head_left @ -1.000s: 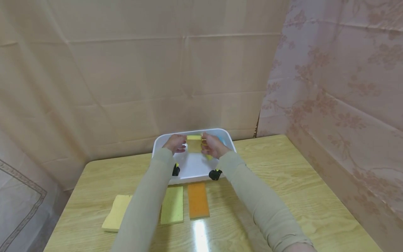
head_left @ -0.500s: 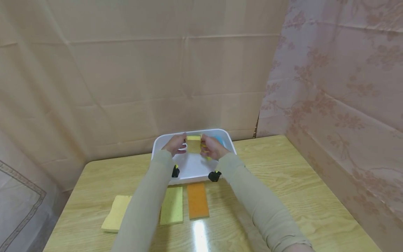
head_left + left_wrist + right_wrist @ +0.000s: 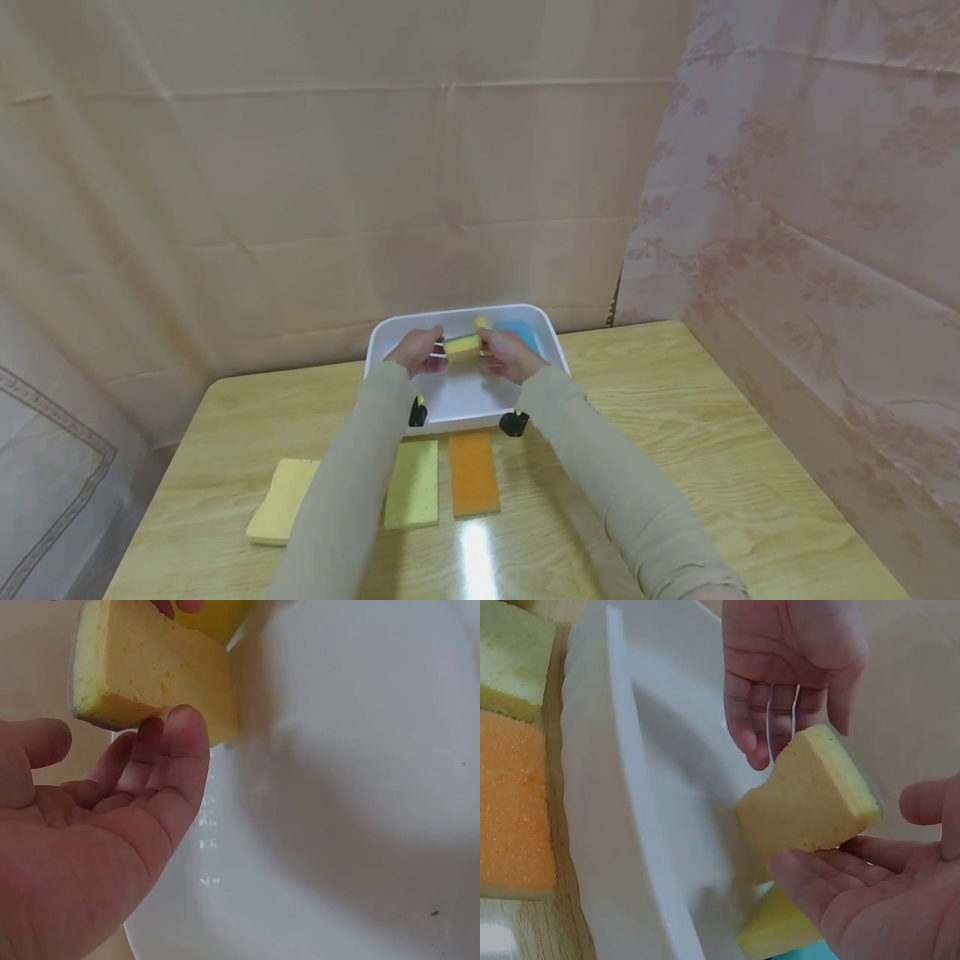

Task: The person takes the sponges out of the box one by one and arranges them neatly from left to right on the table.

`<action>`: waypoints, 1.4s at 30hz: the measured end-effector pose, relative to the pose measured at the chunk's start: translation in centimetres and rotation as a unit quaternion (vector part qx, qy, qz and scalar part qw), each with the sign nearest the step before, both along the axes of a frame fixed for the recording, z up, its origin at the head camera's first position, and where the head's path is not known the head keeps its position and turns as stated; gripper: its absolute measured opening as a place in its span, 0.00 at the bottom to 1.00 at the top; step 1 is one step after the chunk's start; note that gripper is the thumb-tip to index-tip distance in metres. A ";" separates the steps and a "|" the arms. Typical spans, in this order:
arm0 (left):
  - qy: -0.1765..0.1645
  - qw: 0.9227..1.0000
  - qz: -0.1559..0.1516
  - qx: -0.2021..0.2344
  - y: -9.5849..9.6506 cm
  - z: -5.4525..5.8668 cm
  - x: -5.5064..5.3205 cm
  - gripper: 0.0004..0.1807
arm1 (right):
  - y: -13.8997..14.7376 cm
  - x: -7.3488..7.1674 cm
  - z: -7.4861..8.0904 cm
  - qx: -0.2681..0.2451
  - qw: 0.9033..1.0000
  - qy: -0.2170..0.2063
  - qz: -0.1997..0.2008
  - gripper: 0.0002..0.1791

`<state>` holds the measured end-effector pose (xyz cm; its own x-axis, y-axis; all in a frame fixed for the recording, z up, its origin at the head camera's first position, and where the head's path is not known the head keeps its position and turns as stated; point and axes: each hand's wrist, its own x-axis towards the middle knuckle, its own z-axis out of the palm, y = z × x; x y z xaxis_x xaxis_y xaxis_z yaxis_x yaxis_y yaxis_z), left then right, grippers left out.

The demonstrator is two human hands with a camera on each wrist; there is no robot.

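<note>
A yellow sponge (image 3: 461, 344) with a thin dark layer along one side is held between both hands, tilted, over the white plastic tray (image 3: 465, 408). My left hand (image 3: 417, 350) holds its left end; in the left wrist view the fingertips (image 3: 187, 731) lie on the sponge's lower edge, the thumb apart from it. Opposite, my right hand (image 3: 512, 357) holds the right end, with its fingers (image 3: 802, 874) at the sponge's lower edge. Beneath that hand, a second yellow sponge (image 3: 784, 926) lies in the tray beside something light blue (image 3: 517, 335).
On the wooden table (image 3: 637, 417), before the tray, lie an orange sponge (image 3: 473, 475) and a light green sponge (image 3: 414, 483). A pale yellow sponge (image 3: 281, 500) lies further left, partly behind the left sleeve. A beige cloth (image 3: 337, 167) hangs behind the table.
The held sponge has turned in the hands: its broad face showed before, and now a narrow side slants towards the head camera. The left hand has come slightly nearer and lower.
</note>
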<state>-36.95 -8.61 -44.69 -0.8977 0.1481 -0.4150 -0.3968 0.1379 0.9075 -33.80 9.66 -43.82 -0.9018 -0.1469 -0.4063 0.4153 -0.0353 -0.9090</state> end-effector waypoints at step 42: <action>-0.039 0.996 -0.038 -0.068 -1.1 -1.7 2.2 0.24 | -1.1 0.9 -1.7 0.099 0.989 -0.002 0.115 0.23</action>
